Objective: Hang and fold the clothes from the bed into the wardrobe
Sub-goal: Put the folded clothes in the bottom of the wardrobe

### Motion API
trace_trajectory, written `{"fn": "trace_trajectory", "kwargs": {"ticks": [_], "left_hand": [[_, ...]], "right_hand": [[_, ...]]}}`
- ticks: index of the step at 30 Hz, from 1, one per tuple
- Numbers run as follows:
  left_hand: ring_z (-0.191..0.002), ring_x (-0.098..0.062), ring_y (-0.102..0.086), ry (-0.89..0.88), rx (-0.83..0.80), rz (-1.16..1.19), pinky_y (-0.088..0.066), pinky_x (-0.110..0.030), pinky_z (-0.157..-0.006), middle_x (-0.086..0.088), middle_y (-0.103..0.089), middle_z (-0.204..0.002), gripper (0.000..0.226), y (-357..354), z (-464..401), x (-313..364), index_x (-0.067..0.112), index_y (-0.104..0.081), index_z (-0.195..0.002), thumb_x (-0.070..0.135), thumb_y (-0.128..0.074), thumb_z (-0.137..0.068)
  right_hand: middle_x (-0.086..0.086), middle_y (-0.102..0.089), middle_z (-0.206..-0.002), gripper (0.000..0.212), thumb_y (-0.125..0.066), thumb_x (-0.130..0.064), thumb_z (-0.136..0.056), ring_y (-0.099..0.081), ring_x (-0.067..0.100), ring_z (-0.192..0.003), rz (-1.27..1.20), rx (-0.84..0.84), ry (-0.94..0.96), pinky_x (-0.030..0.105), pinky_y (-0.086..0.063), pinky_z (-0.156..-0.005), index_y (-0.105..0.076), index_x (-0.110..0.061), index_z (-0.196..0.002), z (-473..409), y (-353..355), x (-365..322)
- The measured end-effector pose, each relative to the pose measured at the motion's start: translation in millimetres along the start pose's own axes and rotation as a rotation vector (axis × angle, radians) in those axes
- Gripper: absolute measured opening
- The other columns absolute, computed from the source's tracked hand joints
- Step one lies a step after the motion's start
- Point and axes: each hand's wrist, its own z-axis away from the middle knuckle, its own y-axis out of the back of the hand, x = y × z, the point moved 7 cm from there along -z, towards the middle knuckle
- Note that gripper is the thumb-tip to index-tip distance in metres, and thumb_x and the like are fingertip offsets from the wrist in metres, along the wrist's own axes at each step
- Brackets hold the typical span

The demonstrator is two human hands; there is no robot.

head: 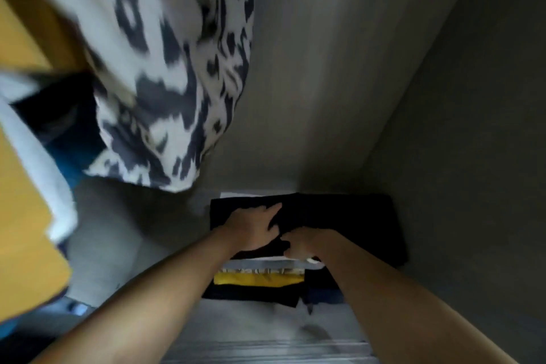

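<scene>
Left hand [251, 227] flat, right hand [301, 245] pinching soft folded black garment [339, 221]

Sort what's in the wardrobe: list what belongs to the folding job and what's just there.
Job: black folded garment under the left hand and right hand; stack of folded clothes beneath it.
Just there: hanging black-and-white patterned garment; yellow hanging garment.

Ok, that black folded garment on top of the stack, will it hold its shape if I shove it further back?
Probably not. The black folded garment looks soft and already overhangs the stack, so it would likely bunch or unfold. It seems light, so the left hand lying flat on it should help, and the layers beneath may slide too.
</scene>
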Motion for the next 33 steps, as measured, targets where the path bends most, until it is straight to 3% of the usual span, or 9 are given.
{"fn": "trace_trajectory", "kwargs": {"ticks": [2, 5, 9, 16, 18, 20, 23, 29, 33], "left_hand": [[-0.110, -0.027, -0.059, -0.009, 0.190, 0.048, -0.047, -0.032, -0.082, -0.010, -0.060, -0.127, 0.049, 60.0, 19.5, 39.1, 0.021, -0.033, -0.147, 0.037, -0.037, -0.100], [-0.101, -0.030, -0.060, 0.029, 0.227, 0.102, -0.049, -0.034, -0.078, -0.013, -0.063, -0.118, 0.040, 135.6, 50.0, 81.9, 0.015, -0.046, -0.134, 0.034, -0.034, -0.102], [-0.103, -0.032, -0.057, 0.050, 0.175, 0.229, -0.039, -0.032, -0.077, -0.016, -0.060, -0.117, 0.035, 228.8, 88.5, 112.2, 0.011, -0.049, -0.129, 0.029, -0.033, -0.103], [-0.098, -0.035, -0.059, 0.114, 0.239, 0.137, -0.042, -0.034, -0.073, -0.020, -0.062, -0.107, 0.031, 364.6, 147.4, 140.7, 0.007, -0.057, -0.100, 0.027, -0.034, -0.101], [-0.099, -0.034, -0.059, 0.111, 0.261, 0.100, -0.041, -0.033, -0.071, -0.018, -0.063, -0.107, 0.031, 388.3, 158.0, 149.7, 0.007, -0.059, -0.096, 0.028, -0.036, -0.099], [-0.101, -0.033, -0.060, 0.091, 0.244, 0.099, -0.042, -0.032, -0.073, -0.016, -0.063, -0.108, 0.031, 402.9, 165.5, 163.9, 0.009, -0.059, -0.093, 0.028, -0.036, -0.099], [-0.098, -0.032, -0.059, 0.026, 0.183, 0.145, -0.045, -0.034, -0.079, -0.015, -0.063, -0.104, 0.028, 405.6, 176.1, 196.0, 0.016, -0.049, -0.077, 0.029, -0.037, -0.099], [-0.087, -0.026, -0.063, -0.221, -0.006, 0.072, -0.050, -0.032, -0.076, -0.008, -0.067, -0.093, 0.024, 367.5, 203.6, 296.4, 0.019, -0.059, -0.076, 0.034, -0.048, -0.091], [-0.063, -0.022, -0.065, -0.437, -0.302, 0.025, -0.054, -0.031, -0.066, -0.003, -0.068, -0.074, 0.026, 323.7, 227.8, 391.2, 0.010, -0.062, -0.080, 0.028, -0.046, -0.090]], "right_hand": [[0.012, -0.052, -0.132, 0.045, -0.039, -0.027, -0.101, -0.053, 0.026, -0.112, -0.040, -0.022, -0.002, 0.031, -0.043, -0.091, -0.041, -0.009, -0.142, 50.7, 32.4, -3.2], [0.010, -0.055, -0.106, 0.040, -0.040, -0.026, -0.101, -0.048, 0.016, -0.076, -0.104, 0.025, -0.027, 0.026, -0.040, -0.063, -0.046, -0.008, -0.136, 131.2, 87.0, -1.1], [0.009, -0.057, -0.108, 0.031, -0.041, -0.029, -0.100, -0.055, 0.024, -0.090, -0.203, 0.127, -0.084, 0.035, -0.045, -0.078, -0.058, -0.009, -0.118, 219.3, 150.1, 9.5], [0.014, -0.067, -0.094, 0.031, -0.044, -0.036, -0.099, -0.071, 0.028, -0.082, -0.445, 0.359, -0.128, 0.029, -0.054, -0.058, -0.056, -0.008, -0.097, 361.3, 228.2, 12.9], [0.015, -0.068, -0.101, 0.033, -0.043, -0.037, -0.098, -0.071, 0.030, -0.087, -0.401, 0.475, -0.167, 0.029, -0.054, -0.067, -0.061, -0.009, -0.103, 398.2, 241.0, 13.4], [0.014, -0.066, -0.113, 0.036, -0.043, -0.038, -0.098, -0.066, 0.032, -0.101, -0.419, 0.567, -0.213, 0.032, -0.052, -0.084, -0.061, -0.011, -0.112, 429.5, 243.0, 17.3], [0.011, -0.069, -0.107, 0.035, -0.042, -0.040, -0.098, -0.067, 0.030, -0.099, -0.516, 0.638, -0.270, 0.033, -0.052, -0.085, -0.062, -0.013, -0.109, 472.1, 224.2, 25.2], [0.004, -0.062, -0.063, 0.035, -0.037, -0.033, -0.099, -0.060, 0.018, -0.055, -0.609, 0.581, -0.386, 0.019, -0.046, -0.050, -0.051, -0.017, -0.072, 545.7, 146.9, 58.2], [0.011, -0.073, -0.091, 0.032, -0.036, -0.025, -0.100, -0.059, 0.010, -0.040, -0.724, 0.398, -0.440, 0.017, -0.045, -0.039, -0.059, -0.007, -0.087, 591.4, 71.7, 91.8]]}}
